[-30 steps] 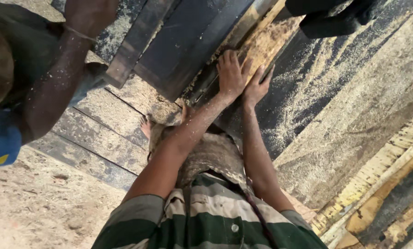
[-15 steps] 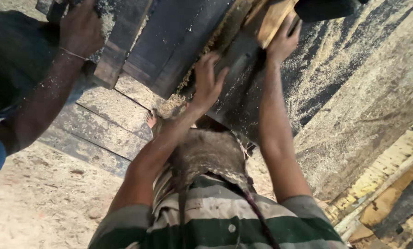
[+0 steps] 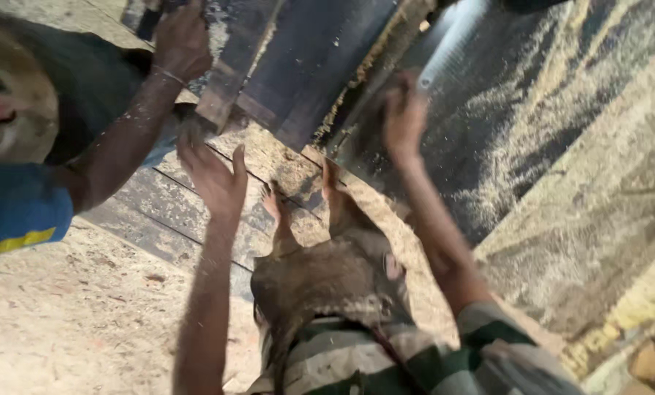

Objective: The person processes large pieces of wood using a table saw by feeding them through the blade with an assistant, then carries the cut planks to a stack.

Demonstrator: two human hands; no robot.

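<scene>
While our right hand (image 3: 404,113) presses the dark slab (image 3: 386,157), fingers curled, left hand (image 3: 214,172) hangs spread, empty; slab unmoved, co-worker's hand (image 3: 181,40) on plank (image 3: 232,80).

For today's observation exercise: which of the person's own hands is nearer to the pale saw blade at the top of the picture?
Right. The right hand is raised just below the saw blade's lower end, close to touching it. The left hand hangs open over the planks, well off to the side.

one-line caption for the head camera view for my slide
Left hand open above sawdust-covered planks, right hand on a dark timber, a co-worker's hand gripping its far end.
</scene>
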